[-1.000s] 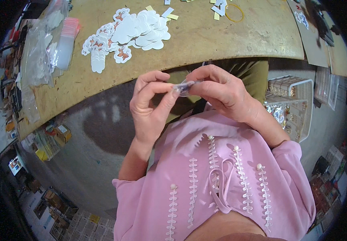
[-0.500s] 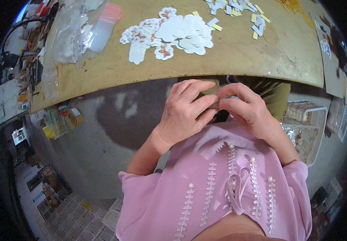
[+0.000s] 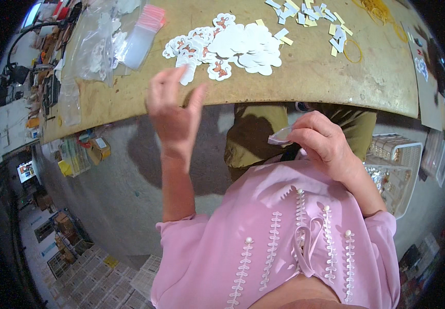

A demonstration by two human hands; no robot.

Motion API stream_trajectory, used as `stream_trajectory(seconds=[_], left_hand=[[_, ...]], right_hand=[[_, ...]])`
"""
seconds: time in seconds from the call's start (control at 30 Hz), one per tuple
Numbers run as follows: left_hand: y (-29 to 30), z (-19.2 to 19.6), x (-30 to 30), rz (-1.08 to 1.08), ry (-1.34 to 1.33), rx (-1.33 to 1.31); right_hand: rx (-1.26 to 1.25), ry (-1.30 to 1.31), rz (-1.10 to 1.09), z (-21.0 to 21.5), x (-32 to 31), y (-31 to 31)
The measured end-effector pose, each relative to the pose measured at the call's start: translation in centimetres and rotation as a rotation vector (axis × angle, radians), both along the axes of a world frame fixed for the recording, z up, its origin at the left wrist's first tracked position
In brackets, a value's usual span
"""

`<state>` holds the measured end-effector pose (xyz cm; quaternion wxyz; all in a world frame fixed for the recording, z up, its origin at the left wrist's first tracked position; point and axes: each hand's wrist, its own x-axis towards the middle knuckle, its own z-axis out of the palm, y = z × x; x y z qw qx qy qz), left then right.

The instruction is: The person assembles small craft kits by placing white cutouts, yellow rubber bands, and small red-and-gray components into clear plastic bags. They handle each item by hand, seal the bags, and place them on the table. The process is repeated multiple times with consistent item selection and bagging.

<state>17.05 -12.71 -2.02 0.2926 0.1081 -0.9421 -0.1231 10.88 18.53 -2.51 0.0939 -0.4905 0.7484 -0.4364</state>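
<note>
Left hand (image 3: 173, 110): raised before the counter (image 3: 310, 77) edge, fingers (image 3: 168, 82) spread and loosely open, holding nothing; its tips lie just below the cutouts.
Right hand (image 3: 323, 141): held near the lap, well apart from the left; fingers (image 3: 304, 136) pinched shut on a small clear bag.
Bag (image 3: 280, 137): small, see-through, sticking out to the left of the right fingertips, below the counter edge; its contents cannot be made out.
Cutouts (image 3: 232, 44): a loose heap of white shaped paper pieces, some showing a brown-red print, lying on the counter just beyond the left hand.
Strips (image 3: 310, 18): small white and yellow paper slips scattered on the counter, right of the heap.
Rubber bands (image 3: 353, 50): yellow rings on the counter at the right, near the strips.
Bag stack (image 3: 142, 36): a pile of clear bags with a pink top edge, on the counter left of the cutouts.
Plastic sacks (image 3: 91, 51): large clear ones at the counter's left end, holding white pieces.
Basket (image 3: 402, 170): white plastic crate on the floor at the person's right, holding small clear packets of tiny items.
Blouse (image 3: 284, 242): pink, with white trim and pearl buttons, filling the lower view.
</note>
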Motion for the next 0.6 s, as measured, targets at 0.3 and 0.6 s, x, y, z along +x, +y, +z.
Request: stream_trajectory(seconds=[0.3, 0.6], left_hand=[[-3.3, -0.7, -0.2, -0.033, -0.035, 0.221], [-2.8, -1.3, -0.4, 0.137, 0.002, 0.276]], right_hand=[[-0.027, 0.051, -0.025, -0.5, 0.1, -0.6], [-0.050, 0.115, -0.045, -0.2, -0.1, -0.2]])
